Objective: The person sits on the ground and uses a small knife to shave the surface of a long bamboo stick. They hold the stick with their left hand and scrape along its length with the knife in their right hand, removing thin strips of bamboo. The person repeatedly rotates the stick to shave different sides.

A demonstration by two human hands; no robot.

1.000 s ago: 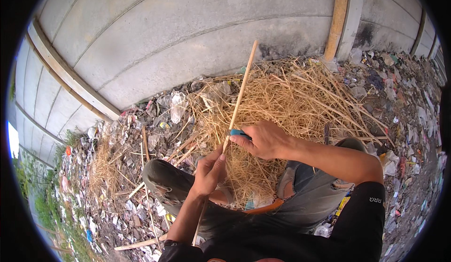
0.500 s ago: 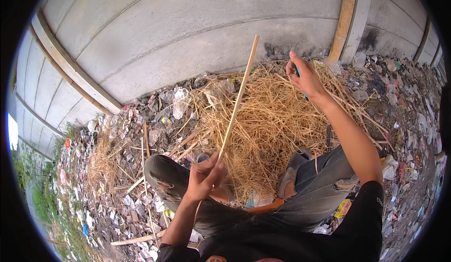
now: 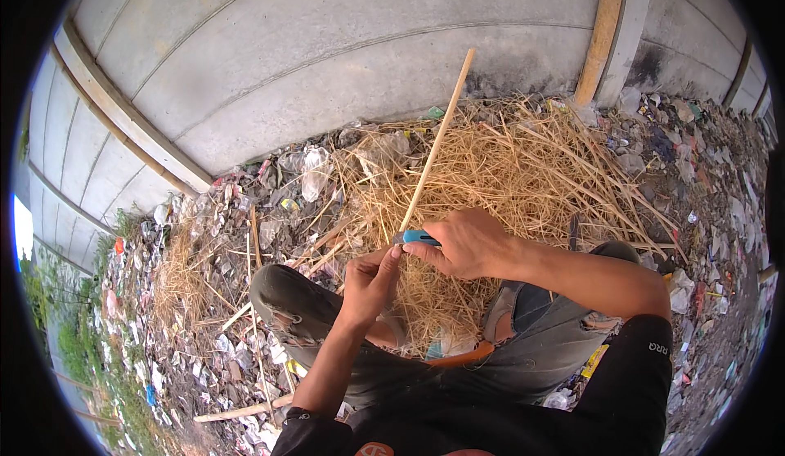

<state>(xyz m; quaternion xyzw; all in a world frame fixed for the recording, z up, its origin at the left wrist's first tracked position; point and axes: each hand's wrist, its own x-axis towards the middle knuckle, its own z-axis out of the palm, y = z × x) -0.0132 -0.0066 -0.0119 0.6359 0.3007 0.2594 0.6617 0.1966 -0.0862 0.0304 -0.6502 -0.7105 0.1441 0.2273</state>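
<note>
A long, pale bamboo strip [image 3: 441,133] points up and away, its near end pinched in my left hand [image 3: 370,286] above my left knee. My right hand [image 3: 473,245] is closed around a blue-handled knife [image 3: 419,238]. Its metal end lies against the strip just beyond my left fingertips, so the two hands nearly touch. How the blade sits on the strip is too small to make out. Below and beyond my hands spreads a heap of straw-coloured bamboo shavings [image 3: 523,182], lying between my legs and out toward the wall.
A grey concrete panel wall [image 3: 352,55] with a bamboo pole [image 3: 601,35] stands ahead. Litter [image 3: 237,350] and plastic scraps cover the ground. Loose bamboo pieces [image 3: 237,413] lie at the left. My bent legs [image 3: 302,301] frame the heap.
My right hand has come down and left from beyond the heap, bringing the knife to the strip near my left hand. The strip's far end has shifted slightly right.
</note>
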